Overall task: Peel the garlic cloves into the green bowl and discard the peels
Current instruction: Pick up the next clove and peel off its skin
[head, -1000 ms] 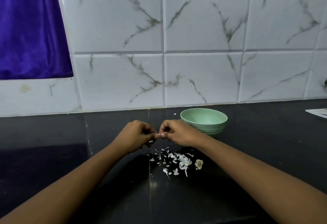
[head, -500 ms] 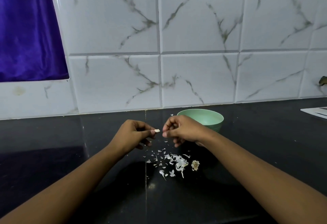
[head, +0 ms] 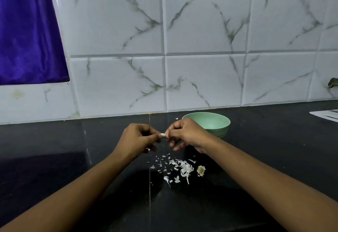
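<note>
I see a purple cloth [head: 27, 30] hanging on the marble-pattern tiled wall [head: 201, 30], far left of the green bowl [head: 214, 121] and well above it. The black countertop [head: 54, 149] runs under everything. My left hand [head: 137, 140] hovers left of the bowl, off the counter, fingers curled, thumb and forefinger pinching the left end of a garlic clove [head: 163, 135]. The clove is pale, held in the air between both hands, just left of the bowl's rim and not inside it. A scatter of peels [head: 175, 167] lies on the counter in front of the bowl, toward me and slightly left. My right hand [head: 186, 134] is up against the bowl's left side, covering part of its rim; its thumb and forefinger grasp the clove's right end, the other fingers loosely curled below. A dry garlic root stub [head: 200, 170] sits at the right edge of the peels, in front of the bowl. The bowl stands upright near the wall; I can't tell what's in it. A flat white item [head: 327, 115] is far right of the bowl, cut off by the frame.
</note>
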{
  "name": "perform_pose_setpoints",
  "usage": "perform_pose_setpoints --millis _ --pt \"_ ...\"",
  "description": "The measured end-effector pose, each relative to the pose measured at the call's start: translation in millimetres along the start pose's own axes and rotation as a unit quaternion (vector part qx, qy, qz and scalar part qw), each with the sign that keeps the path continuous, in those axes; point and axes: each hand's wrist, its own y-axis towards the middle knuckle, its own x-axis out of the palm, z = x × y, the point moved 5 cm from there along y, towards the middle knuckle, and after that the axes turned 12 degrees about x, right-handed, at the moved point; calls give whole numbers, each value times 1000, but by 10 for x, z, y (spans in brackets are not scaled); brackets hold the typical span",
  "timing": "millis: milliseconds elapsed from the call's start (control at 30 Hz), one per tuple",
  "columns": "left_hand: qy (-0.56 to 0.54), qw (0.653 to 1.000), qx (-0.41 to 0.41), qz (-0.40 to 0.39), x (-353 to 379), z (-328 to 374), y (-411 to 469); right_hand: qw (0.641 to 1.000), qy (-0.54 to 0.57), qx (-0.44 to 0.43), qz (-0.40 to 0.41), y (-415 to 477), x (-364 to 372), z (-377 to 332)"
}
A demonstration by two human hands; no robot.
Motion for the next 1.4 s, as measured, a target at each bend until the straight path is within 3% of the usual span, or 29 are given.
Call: perform_pose_setpoints --millis 200,633,1400 --pt "-22 999 10 25 -9 10 6 1000 24 8 7 -4 17 5" --pt "-109 994 -24 17 12 9 -10 988 136 20 -63 -38 38 -41" --pt "-210 973 -95 15 120 14 -39 994 84 -1 -63 -44 28 -55"
